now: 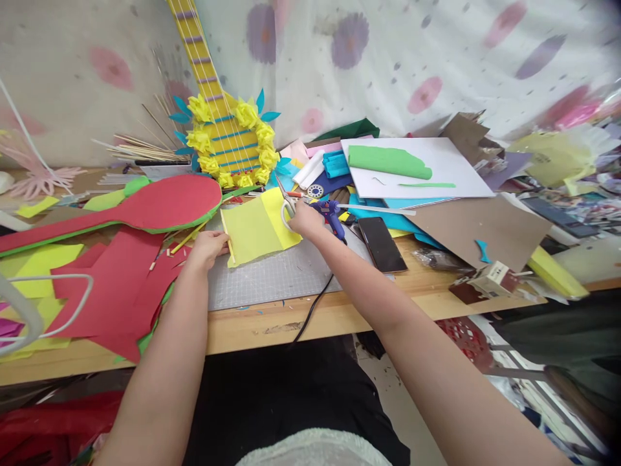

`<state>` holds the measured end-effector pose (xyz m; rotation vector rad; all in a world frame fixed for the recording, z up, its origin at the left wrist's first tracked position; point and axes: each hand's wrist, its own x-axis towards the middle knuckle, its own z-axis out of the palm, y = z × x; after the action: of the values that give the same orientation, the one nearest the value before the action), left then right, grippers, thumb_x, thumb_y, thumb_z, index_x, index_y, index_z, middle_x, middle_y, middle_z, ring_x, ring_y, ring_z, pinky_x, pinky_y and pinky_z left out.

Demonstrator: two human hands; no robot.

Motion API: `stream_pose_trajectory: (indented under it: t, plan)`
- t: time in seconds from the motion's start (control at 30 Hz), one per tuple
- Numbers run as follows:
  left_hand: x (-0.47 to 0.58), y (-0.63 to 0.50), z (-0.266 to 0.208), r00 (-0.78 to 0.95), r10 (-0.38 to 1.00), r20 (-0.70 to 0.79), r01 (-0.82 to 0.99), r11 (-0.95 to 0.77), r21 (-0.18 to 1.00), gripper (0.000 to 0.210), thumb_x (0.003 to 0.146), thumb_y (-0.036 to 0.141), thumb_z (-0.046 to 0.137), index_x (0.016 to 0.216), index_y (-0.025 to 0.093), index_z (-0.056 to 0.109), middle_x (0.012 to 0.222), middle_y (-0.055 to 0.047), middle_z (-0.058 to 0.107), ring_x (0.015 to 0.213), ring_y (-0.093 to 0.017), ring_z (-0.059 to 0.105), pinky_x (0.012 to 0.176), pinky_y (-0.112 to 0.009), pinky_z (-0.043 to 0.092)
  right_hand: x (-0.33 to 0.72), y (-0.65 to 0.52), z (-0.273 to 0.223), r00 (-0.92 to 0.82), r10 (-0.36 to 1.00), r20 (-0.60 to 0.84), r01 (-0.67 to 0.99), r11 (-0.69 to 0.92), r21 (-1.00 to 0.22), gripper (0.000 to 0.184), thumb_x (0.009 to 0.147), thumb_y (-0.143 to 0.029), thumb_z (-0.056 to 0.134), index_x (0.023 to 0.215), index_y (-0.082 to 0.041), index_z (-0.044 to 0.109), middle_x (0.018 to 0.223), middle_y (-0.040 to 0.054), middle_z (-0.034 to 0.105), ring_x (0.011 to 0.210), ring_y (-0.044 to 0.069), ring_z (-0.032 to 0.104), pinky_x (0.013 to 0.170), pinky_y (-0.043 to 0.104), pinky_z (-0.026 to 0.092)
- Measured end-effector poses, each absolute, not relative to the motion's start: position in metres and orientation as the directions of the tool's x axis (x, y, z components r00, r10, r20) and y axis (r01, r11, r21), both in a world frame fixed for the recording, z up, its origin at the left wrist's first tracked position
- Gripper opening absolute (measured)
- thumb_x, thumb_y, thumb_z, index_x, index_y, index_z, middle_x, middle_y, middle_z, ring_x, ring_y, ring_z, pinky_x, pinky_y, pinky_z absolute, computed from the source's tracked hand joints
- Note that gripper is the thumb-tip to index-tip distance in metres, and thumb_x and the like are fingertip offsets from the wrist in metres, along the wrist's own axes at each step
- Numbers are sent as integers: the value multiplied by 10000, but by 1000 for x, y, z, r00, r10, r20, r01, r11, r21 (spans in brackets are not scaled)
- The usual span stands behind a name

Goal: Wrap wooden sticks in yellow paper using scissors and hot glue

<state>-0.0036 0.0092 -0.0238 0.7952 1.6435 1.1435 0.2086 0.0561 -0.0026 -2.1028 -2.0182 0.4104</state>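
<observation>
A yellow sheet [250, 230] lies on the grey cutting mat [272, 281], with a pale thin strip along its left edge. My left hand [212, 249] pinches that left edge between thumb and fingers. At the sheet's upper right, my right hand [306, 220] is closed around the white-handled scissors [287, 210], their blades pointing up and away from me. Just right of that hand is a purple hot glue gun [330, 213] with a long glue stick in its back. Its black cord [313, 310] runs over the table's front edge.
A yellow paper guitar [228, 139] with yellow flowers stands at the back. The red guitar-shaped piece [169, 202] and red sheets [121, 285] lie left. A black phone [381, 244], white board [460, 168] with green roll [388, 162], brown cardboard [485, 226] and small carton [490, 281] lie right.
</observation>
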Motion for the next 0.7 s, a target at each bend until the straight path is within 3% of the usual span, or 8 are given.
stream_pose_trajectory:
  t: [0.33, 0.5, 0.7]
  plan:
    - [-5, 17, -1, -305, 901, -307, 260, 389, 884, 148, 599, -31, 544, 606, 100, 613, 470, -29, 595, 516, -157, 616, 512, -219, 502, 218, 54, -2, 18, 999, -30, 950, -27, -311, 456, 721, -208, 533, 1158, -133, 424, 1075, 149, 614, 984, 291, 589, 780, 392, 474]
    - [-13, 22, -1, -342, 881, -328, 314, 436, 843, 134, 579, -7, 607, 546, 118, 569, 459, -16, 579, 455, -126, 577, 468, -201, 494, 214, 49, 4, -6, 999, -33, 946, -5, -323, 436, 727, -191, 516, 1149, -126, 429, 1088, 147, 610, 993, 293, 583, 805, 396, 472]
    - [-16, 22, 0, -355, 871, -339, 302, 450, 840, 142, 588, -8, 612, 552, 120, 563, 503, -30, 601, 514, -151, 613, 522, -230, 515, 214, 49, 5, -21, 999, -50, 946, 3, -323, 416, 727, -180, 512, 1133, -122, 443, 1113, 154, 599, 1000, 293, 579, 816, 390, 474]
